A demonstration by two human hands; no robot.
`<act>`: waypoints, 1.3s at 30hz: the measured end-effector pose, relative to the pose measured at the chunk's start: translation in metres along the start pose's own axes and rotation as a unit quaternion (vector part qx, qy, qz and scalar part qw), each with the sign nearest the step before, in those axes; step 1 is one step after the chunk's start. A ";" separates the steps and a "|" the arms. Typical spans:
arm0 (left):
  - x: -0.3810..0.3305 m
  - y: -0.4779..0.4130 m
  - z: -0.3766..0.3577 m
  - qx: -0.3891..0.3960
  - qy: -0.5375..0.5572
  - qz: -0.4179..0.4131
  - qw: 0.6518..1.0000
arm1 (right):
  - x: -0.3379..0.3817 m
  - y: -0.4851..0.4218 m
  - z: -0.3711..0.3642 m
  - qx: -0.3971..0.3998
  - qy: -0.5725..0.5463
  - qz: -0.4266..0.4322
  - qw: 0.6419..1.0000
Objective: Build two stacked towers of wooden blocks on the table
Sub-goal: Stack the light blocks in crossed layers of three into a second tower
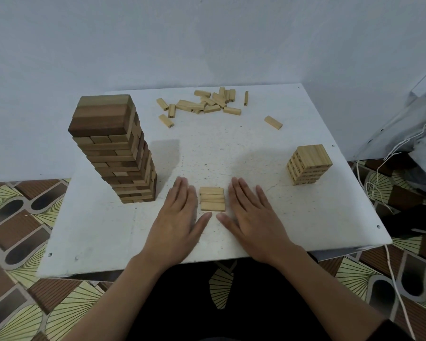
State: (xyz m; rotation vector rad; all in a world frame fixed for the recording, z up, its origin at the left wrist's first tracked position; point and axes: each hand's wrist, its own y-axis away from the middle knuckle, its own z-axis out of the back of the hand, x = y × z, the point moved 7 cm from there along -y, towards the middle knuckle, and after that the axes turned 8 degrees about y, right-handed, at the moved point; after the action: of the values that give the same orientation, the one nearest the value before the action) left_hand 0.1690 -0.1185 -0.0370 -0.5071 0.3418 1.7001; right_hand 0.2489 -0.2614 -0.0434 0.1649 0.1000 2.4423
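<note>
**One tower up, the second only part-way**

Here's where I stand. Over on the left, the tall tower [113, 153] of darker wood is up, many layers high and capped with three broad blocks; to my eye that one is finished. On the right sits the short tower [308, 164] of pale blocks, just a few layers so far, so I'd call that one well short of done.

Right in front of me, near the table [256, 148] edge, three blocks [212, 199] lie flat, side by side in a row, a layer's worth, I reckon. My left hand [180, 217] lies flat on the table just to their left, my right hand [253, 215] just to their right. The fingers [182, 190] on both are straight and together, thumbs angled in toward each other below the row. I'm gripping nothing. Whether my hands actually touch the block ends, I can't tell from here.

Far across the table there's a heap of loose blocks [207, 102] all jumbled, plus a lone block [273, 122] off to its right. Plenty of stock left, then. My judgement: roughly halfway overall, with this row and that far heap yet to go onto the short tower.
</note>
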 end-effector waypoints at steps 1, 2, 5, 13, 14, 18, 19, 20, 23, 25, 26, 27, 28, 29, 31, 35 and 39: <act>0.000 0.000 -0.003 0.004 -0.030 0.005 1.000 | 0.001 -0.001 0.000 -0.002 0.009 0.002 1.000; 0.000 -0.001 -0.006 0.005 -0.052 0.005 0.999 | 0.001 -0.002 -0.001 -0.004 0.012 0.003 1.000; 0.001 -0.002 -0.008 -0.005 -0.074 0.003 0.997 | 0.002 -0.003 -0.003 -0.016 0.023 0.010 1.000; 0.000 -0.002 -0.009 -0.020 -0.065 -0.013 0.998 | 0.004 -0.008 -0.003 -0.058 0.002 0.002 0.998; 0.000 -0.002 -0.010 -0.020 -0.066 -0.015 0.998 | 0.003 -0.009 -0.004 -0.058 0.003 0.000 0.998; 0.001 -0.003 -0.012 -0.027 -0.077 -0.019 0.997 | 0.004 -0.009 -0.004 -0.081 0.011 -0.006 0.997; 0.001 -0.002 -0.012 -0.030 -0.083 -0.020 0.996 | 0.004 -0.009 -0.004 -0.082 0.014 -0.006 0.996; 0.001 -0.002 -0.012 -0.032 -0.090 -0.020 0.995 | 0.004 -0.009 -0.004 -0.084 0.016 -0.006 0.996; -0.001 -0.003 -0.012 -0.037 -0.100 -0.016 0.994 | 0.004 -0.009 -0.005 -0.079 0.019 -0.006 0.997; -0.003 -0.003 -0.011 -0.043 -0.109 -0.013 0.993 | 0.004 -0.009 -0.005 -0.085 0.022 -0.008 0.996; -0.004 -0.003 -0.011 -0.045 -0.114 -0.011 0.992 | 0.004 -0.009 -0.005 -0.091 0.025 -0.010 0.995; -0.004 -0.003 -0.012 -0.044 -0.120 -0.009 0.992 | 0.004 -0.009 -0.005 -0.095 0.028 -0.013 0.995; -0.004 -0.003 -0.012 -0.044 -0.125 -0.008 0.991 | 0.004 -0.009 -0.005 -0.097 0.030 -0.015 0.995; -0.004 -0.003 -0.012 -0.043 -0.129 -0.009 0.991 | 0.004 -0.009 -0.006 -0.097 0.031 -0.016 0.995; -0.004 -0.003 -0.012 -0.041 -0.132 -0.011 0.990 | 0.005 -0.010 -0.006 -0.097 0.033 -0.017 0.995; -0.001 -0.001 -0.013 -0.035 -0.127 -0.012 0.991 | 0.005 -0.009 -0.006 -0.111 0.049 -0.019 0.992; 0.000 -0.002 -0.013 -0.037 -0.118 -0.013 0.992 | 0.005 -0.009 -0.005 -0.115 0.059 -0.019 0.991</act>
State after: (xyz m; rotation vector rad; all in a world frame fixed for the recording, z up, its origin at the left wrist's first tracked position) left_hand 0.1724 -0.1250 -0.0483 -0.3572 0.1013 1.7307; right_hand 0.2500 -0.2514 -0.0489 -0.0840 -0.1252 2.4017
